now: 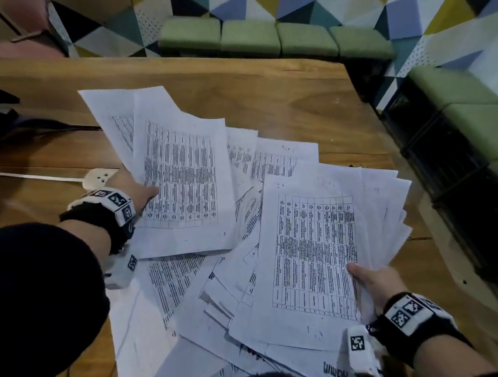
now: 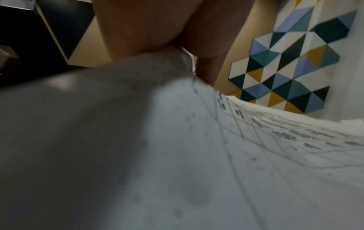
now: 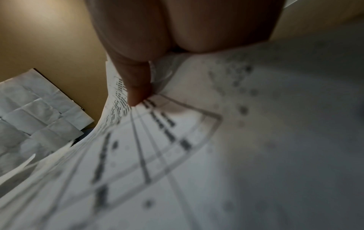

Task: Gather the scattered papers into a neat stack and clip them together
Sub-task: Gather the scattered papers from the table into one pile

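Two bunches up: our left hand (image 1: 143, 189) and right hand (image 1: 373, 282) each pinch papers (image 1: 207, 281), thumb atop; rest lie beneath, unstacked on table (image 1: 309, 97). No clip seen yet.

White printed papers (image 1: 218, 277) with dense black tables lie fanned and overlapping across the wooden tabletop (image 1: 294, 92); 2 bunches are lifted at left and right edges.

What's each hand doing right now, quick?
Left hand: grips a bundle of printed sheets, thumb on top.
Right hand: grips a fanned bundle of sheets, thumb pressed on the top page.
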Demonstrator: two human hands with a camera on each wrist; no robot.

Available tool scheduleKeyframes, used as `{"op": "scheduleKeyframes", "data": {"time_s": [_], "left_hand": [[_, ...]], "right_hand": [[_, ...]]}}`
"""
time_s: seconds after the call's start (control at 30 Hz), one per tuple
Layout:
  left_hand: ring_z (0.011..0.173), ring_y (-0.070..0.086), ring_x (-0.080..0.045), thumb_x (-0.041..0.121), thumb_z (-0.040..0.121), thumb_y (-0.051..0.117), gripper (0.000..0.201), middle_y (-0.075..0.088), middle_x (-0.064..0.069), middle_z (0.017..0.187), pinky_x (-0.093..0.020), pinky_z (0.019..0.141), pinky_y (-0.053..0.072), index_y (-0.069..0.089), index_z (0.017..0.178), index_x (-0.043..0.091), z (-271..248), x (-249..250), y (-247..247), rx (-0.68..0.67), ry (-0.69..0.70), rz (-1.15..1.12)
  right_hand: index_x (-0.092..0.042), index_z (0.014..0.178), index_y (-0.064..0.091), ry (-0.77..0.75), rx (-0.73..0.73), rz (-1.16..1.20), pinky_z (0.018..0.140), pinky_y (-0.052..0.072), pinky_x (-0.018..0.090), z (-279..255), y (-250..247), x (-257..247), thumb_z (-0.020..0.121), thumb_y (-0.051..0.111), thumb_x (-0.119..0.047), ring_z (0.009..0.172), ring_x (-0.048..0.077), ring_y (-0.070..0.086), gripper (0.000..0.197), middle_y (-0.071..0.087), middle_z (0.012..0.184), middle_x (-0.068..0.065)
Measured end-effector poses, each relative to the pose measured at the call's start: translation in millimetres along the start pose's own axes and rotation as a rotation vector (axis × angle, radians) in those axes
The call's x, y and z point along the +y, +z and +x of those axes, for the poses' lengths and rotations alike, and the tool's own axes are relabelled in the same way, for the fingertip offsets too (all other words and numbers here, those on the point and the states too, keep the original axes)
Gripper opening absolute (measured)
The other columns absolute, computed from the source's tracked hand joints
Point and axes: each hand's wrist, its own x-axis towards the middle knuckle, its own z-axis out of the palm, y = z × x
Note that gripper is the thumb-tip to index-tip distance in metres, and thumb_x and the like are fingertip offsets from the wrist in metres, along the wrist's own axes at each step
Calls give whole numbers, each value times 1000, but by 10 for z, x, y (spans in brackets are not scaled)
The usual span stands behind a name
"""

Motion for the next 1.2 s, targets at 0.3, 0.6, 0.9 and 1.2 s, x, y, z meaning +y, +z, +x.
{"op": "scheduleKeyframes", "data": {"time_s": [0.3, 0.6, 0.9, 1.2], "left_hand": [[55, 51, -23, 37, 72, 74, 42, 52, -11, 59, -29, 55, 43, 49, 63, 4, -94, 60, 215, -167, -19, 190], [71, 52, -28, 30, 85, 61, 28, 58, -17, 80, -36, 66, 43, 60, 90, 2, -84, 360, 73, 195, 96, -223], [43, 39, -21, 47, 78, 65, 47, 37, -6, 58, -29, 45, 37, 34, 59, 17, -148, 870, -434, 232, 3, -511], [55, 61, -15, 12, 70, 74, 25, 65, 0, 64, -26, 52, 51, 63, 91, 5, -815, 732, 661, -283, 133, -382]], "right_hand": [[8, 102, 58, 8, 25, -4, 79, 50, 40, 40, 3, 15, 78, 74, -14, 82, 32, 63, 36, 66, 91, 19], [3, 89, 60, -10, 38, -31, 77, 52, 39, 28, 8, 10, 76, 75, -17, 79, 32, 64, 28, 67, 86, 17], [3, 92, 58, 30, 18, 26, 64, 49, 33, -8, 7, -21, 77, 74, -16, 72, 29, 61, 29, 63, 80, 14], [1, 85, 64, 235, -116, 339, 65, 51, 31, -70, -57, -35, 74, 69, -43, 62, 25, 63, 46, 67, 65, 12]]}}
